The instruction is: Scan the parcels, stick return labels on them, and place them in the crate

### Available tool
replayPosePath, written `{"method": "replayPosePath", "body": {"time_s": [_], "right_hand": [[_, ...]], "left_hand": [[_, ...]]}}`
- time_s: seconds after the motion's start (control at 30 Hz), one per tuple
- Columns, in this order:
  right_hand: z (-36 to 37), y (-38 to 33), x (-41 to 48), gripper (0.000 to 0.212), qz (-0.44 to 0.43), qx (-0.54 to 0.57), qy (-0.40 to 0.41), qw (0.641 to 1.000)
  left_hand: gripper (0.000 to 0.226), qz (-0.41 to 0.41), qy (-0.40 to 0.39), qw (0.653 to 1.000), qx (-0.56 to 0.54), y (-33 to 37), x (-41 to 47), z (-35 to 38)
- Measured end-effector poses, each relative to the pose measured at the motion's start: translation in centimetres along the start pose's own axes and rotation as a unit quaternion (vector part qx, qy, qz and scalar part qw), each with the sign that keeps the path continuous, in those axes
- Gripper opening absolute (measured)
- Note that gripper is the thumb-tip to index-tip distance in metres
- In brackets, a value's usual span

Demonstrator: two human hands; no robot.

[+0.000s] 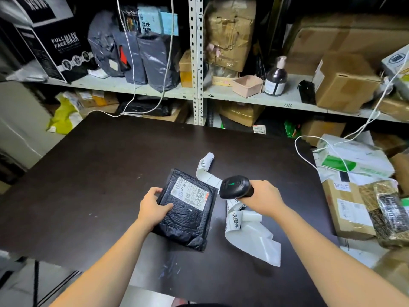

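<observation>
A black padded parcel (188,216) with a white shipping label (190,192) lies on the dark table (88,173). My left hand (152,207) grips the parcel's left edge, thumb on top. My right hand (263,201) holds a black barcode scanner (235,187) just right of the parcel, its head aimed toward the label. A white strip of return labels (234,218) with printed characters curls on the table under and beyond the scanner. No crate is in view.
Metal shelves (197,63) behind the table hold grey bags, cardboard boxes, a pink tray (247,85) and a bottle (276,78). Boxes and parcels (349,209) are stacked at the table's right edge. White cables (309,160) hang across shelves and table corners.
</observation>
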State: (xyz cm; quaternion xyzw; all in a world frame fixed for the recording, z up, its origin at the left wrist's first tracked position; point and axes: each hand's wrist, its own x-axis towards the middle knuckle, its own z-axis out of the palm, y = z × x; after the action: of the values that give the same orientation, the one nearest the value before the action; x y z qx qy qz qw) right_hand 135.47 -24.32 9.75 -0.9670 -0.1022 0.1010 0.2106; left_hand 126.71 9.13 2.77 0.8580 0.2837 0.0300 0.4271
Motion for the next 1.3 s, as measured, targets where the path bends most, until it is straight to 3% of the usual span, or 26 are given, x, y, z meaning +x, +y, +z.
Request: {"method": "replayPosePath", "body": {"time_s": [0.5,0.63,0.73,0.87,0.93,1.0,1.1,1.23,1.3], "right_hand": [[-0.1,-0.4,-0.5,0.021,0.035,-0.019,0.015,0.999],[0.5,1.5,-1.0,0.01,0.069,0.043,0.009,0.997],[1.3,3.9,-1.2,0.015,0.122,0.107,0.011,0.987],[2.7,7.2,-1.7,0.031,0.2,0.094,0.021,0.975],[3.4,8.4,-2.0,0.041,0.233,0.083,0.014,0.969],[4.1,9.2,-2.3,0.049,0.264,0.073,0.003,0.962],[5.0,9.6,-2.7,0.052,0.282,0.067,0.002,0.957],[5.4,9.7,-2.9,0.05,0.275,0.073,0.014,0.959],[5.3,9.8,-3.2,0.052,0.266,0.084,0.012,0.96]], "left_hand": [[0.042,-0.015,0.001,0.999,-0.037,-1.0,1.0,0.1],[0.055,-0.061,-0.033,0.996,0.056,-1.5,1.2,0.4],[0.058,-0.086,-0.029,0.983,0.161,-1.3,0.8,0.6],[0.043,-0.015,0.014,0.979,0.203,0.5,-0.5,2.0],[0.031,0.035,-0.016,0.988,0.15,2.0,-1.3,3.3],[0.023,0.083,-0.095,0.987,0.098,3.8,-2.3,4.9],[0.021,0.16,-0.215,0.959,0.09,6.2,-3.8,7.6],[0.015,0.177,-0.295,0.933,0.104,7.5,-4.8,10.8],[0.028,0.173,-0.303,0.931,0.106,7.5,-4.9,11.8]]}}
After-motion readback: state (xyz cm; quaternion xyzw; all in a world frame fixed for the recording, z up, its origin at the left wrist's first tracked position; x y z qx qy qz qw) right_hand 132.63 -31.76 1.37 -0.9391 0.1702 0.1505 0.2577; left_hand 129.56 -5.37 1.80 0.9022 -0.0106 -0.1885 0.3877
